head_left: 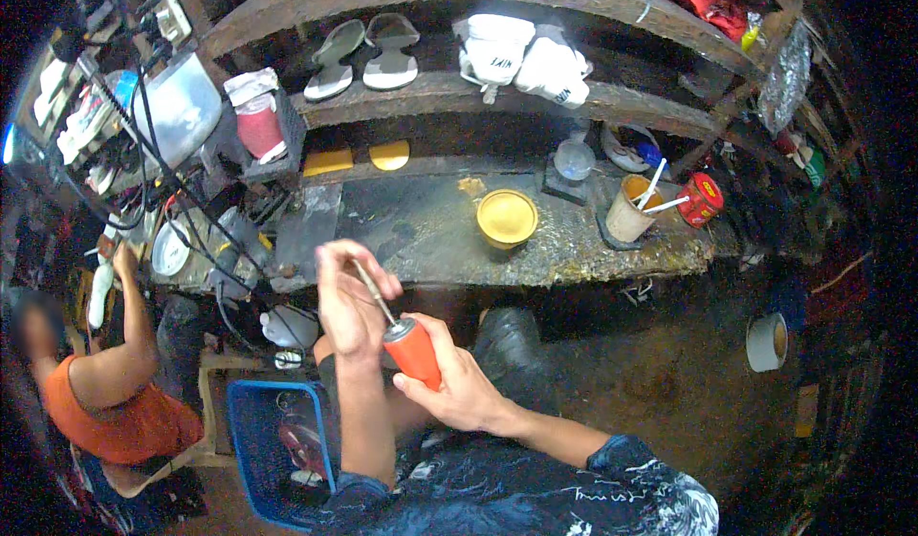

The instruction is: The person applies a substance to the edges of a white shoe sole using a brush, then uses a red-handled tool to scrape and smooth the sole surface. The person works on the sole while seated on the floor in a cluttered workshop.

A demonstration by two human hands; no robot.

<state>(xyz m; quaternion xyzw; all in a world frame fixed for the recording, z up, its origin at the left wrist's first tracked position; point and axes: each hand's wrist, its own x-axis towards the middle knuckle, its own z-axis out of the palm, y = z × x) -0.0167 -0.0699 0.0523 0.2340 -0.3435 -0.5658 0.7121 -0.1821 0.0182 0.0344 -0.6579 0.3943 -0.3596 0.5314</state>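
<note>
My right hand (459, 393) is closed round an orange cylinder (411, 354) with a thin metal shaft (373, 287) sticking up from its top at a slant. My left hand (349, 311) is raised beside the shaft, fingers bent and apart; whether a fingertip touches it is unclear. Beyond my hands, a yellow-lidded tub (507, 216) stands on the grimy workbench (392, 230).
Shelves (631, 106) hold sandals and white shoes. On the bench are a cup of brushes (631, 211) and a red tin (700, 198). A co-worker (115, 407) sits at left among hanging cables. A blue basket (239, 450) and white roll (766, 342) lie lower down.
</note>
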